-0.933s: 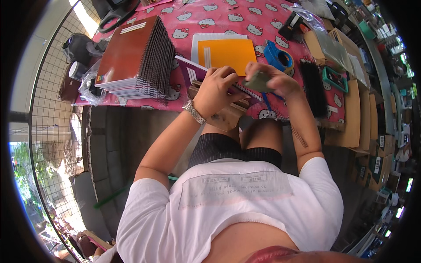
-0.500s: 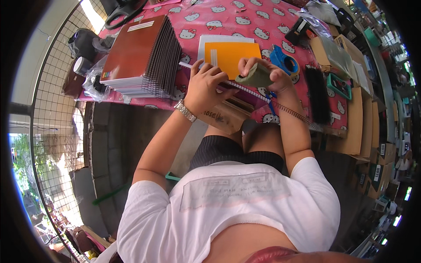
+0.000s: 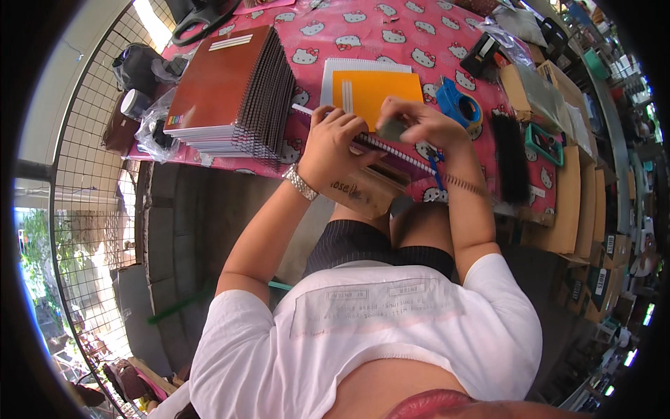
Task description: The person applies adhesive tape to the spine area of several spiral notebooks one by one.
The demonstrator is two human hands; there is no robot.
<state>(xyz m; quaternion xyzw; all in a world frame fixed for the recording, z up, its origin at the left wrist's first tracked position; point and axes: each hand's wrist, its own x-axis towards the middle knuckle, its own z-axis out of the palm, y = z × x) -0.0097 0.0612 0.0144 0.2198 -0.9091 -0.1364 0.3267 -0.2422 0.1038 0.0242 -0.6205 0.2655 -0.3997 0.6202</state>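
Observation:
My left hand (image 3: 338, 143), with a metal watch on its wrist, is closed on a dark purple spiral notebook (image 3: 412, 162) at the table's near edge. The notebook's coil runs along its upper side, and a white strip (image 3: 302, 109) sticks out past my left fingers. In my right hand (image 3: 426, 129), blurred by motion, is a folded olive-green cloth (image 3: 392, 130), just above the coil. Beyond both hands lies a notebook with an orange cover (image 3: 380, 91). A brown coil (image 3: 466, 184) crosses my right forearm.
A tall stack of brown spiral notebooks (image 3: 220, 80) stands on the left. To the right are a blue tape dispenser (image 3: 457, 105), a bunch of black coils (image 3: 511, 157) and a green tray (image 3: 542, 144). Cardboard (image 3: 569, 202) leans beside the table, and a wire grille (image 3: 91, 167) is far left.
My right hand has turned and moved slightly left and down, bringing the green cloth closer to the notebook's coil. My left hand keeps its hold. The view has shifted slightly.

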